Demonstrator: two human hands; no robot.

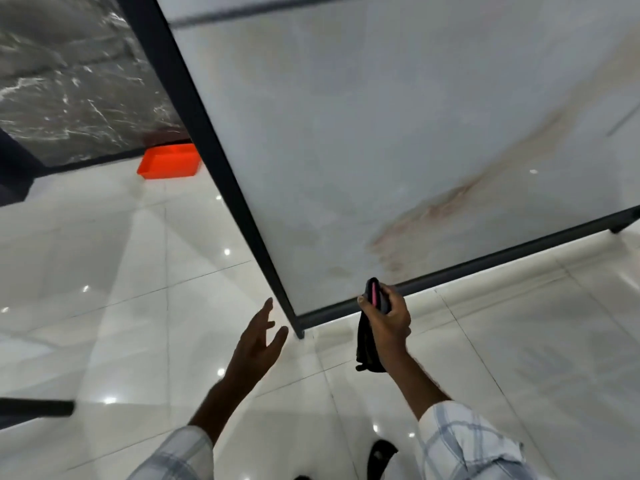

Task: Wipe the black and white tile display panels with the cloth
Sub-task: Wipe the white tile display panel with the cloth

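A large white tile display panel with brownish veining stands in a dark metal frame and fills the upper right. Behind it at the upper left is a black marble-patterned panel. My right hand grips a dark cloth with a pink stripe, just in front of the white panel's lower corner; the rest of the cloth hangs below my fist. My left hand is raised with fingers spread, empty, just left of the frame's corner post.
The floor is glossy white tile with light reflections. An orange-red tray lies on the floor behind the frame post. A dark bar juts in at the lower left. My dark shoe shows at the bottom.
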